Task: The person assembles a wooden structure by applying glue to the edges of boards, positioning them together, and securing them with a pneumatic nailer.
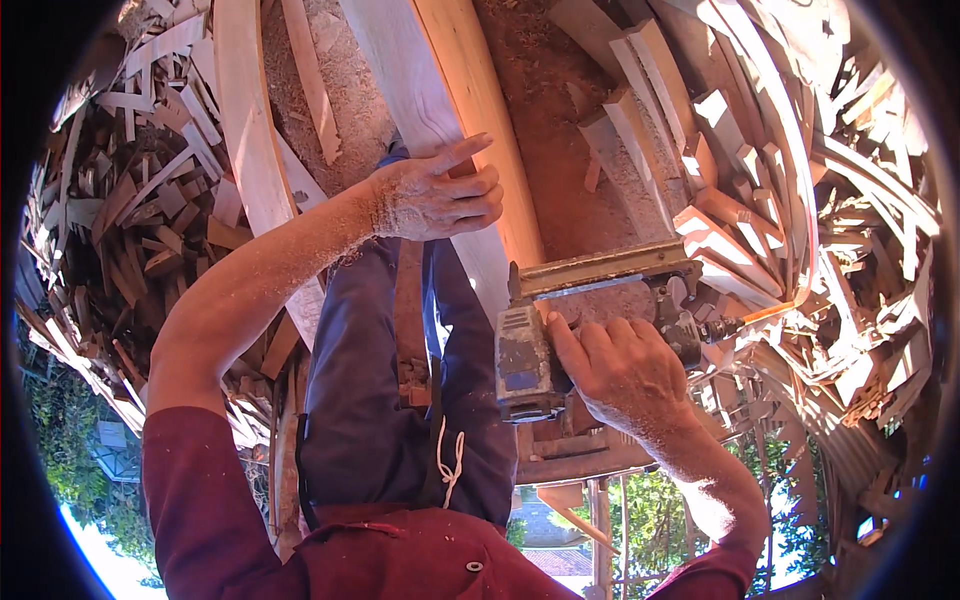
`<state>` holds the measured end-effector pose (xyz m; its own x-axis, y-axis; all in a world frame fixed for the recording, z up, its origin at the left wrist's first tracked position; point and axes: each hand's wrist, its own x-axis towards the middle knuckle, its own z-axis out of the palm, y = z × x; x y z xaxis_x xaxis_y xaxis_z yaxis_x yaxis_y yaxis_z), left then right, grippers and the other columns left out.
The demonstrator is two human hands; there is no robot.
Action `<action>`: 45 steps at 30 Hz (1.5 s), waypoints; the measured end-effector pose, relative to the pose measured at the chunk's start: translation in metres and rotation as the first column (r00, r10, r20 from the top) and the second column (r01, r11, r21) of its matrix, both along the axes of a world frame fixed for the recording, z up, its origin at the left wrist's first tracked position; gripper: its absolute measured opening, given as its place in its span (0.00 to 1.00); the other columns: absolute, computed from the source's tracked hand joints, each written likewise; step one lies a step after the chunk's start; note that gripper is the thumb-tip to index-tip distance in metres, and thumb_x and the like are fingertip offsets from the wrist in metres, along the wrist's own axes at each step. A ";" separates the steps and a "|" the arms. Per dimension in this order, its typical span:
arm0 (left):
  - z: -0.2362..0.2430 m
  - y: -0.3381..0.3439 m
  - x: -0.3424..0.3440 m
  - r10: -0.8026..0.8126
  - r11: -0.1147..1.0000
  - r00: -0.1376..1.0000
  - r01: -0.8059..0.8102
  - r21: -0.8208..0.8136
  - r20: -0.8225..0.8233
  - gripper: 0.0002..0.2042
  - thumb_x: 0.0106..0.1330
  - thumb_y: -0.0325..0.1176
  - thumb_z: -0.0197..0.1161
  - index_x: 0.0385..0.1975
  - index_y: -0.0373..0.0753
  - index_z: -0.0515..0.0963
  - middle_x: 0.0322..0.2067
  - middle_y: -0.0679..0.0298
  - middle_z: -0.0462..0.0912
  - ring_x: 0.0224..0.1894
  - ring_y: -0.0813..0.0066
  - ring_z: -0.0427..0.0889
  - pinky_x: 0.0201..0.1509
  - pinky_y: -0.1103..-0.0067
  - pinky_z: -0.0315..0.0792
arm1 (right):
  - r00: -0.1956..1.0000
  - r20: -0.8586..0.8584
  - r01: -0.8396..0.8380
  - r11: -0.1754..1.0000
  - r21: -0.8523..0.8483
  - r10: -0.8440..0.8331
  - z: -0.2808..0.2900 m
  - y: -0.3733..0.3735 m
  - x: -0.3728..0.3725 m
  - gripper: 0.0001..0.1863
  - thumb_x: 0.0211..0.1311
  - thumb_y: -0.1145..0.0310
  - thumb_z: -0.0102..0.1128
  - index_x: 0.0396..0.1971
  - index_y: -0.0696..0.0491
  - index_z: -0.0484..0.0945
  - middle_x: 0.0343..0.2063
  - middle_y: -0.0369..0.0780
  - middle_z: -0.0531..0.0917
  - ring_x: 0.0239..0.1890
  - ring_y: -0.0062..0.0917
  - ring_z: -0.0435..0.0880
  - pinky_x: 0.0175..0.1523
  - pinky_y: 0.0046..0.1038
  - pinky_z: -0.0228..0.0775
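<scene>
My right hand [630, 375] is wrapped around the handle of a worn, dusty electric hand planer [525, 355]. The tool is tipped on its side, to the right of a long timber beam [480, 100]; whether they touch is unclear. Across the beam's pale upper face reaches my left hand [440, 195], its index finger stretched out and the other fingers loosely bent. Nothing shows in that hand, and I cannot tell how firmly it rests on the wood. Fine wood dust coats both forearms.
A long pale board [245, 130] lies to the left of the beam. Offcuts [150, 210] are heaped at the left, and curved wood pieces [650, 130] stack up at the right. An orange cord [768, 313] runs from the planer. My legs [365, 370] stand close to the beam.
</scene>
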<state>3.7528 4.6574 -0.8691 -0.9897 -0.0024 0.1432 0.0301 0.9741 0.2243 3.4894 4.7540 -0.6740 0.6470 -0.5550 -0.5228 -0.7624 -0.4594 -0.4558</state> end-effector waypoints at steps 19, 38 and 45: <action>-0.069 0.042 -0.033 0.181 0.936 0.958 -0.238 -0.261 -0.224 0.13 0.56 0.35 0.65 0.41 0.46 0.77 0.40 0.71 0.75 0.52 0.74 0.79 0.72 0.61 0.64 | 0.976 -0.057 -0.211 0.977 0.007 0.212 -0.007 -0.047 -0.013 0.18 0.53 0.67 0.63 0.46 0.53 0.83 0.18 0.31 0.71 0.21 0.20 0.76 0.24 0.25 0.66; -0.037 0.028 -0.028 0.224 0.965 0.959 -0.243 -0.096 -0.174 0.12 0.64 0.33 0.62 0.46 0.42 0.74 0.39 0.73 0.75 0.52 0.78 0.76 0.74 0.67 0.63 | 0.964 -0.095 -0.245 0.968 0.060 0.250 -0.013 -0.053 -0.008 0.19 0.55 0.67 0.63 0.47 0.55 0.80 0.19 0.32 0.75 0.22 0.22 0.79 0.26 0.26 0.70; -0.030 0.018 -0.035 0.238 0.959 0.942 -0.267 -0.096 -0.237 0.10 0.62 0.33 0.63 0.42 0.42 0.76 0.37 0.74 0.75 0.50 0.79 0.76 0.74 0.62 0.61 | 0.958 -0.107 -0.259 0.962 0.091 0.268 -0.016 -0.064 -0.009 0.18 0.53 0.67 0.63 0.46 0.54 0.82 0.19 0.32 0.76 0.22 0.21 0.80 0.27 0.26 0.71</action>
<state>3.7178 4.6750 -0.8994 -0.9022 -0.2161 0.3732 -0.1857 0.9757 0.1162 3.4799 4.6900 -0.6899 0.6966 -0.3293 -0.6374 -0.6692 -0.6187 -0.4117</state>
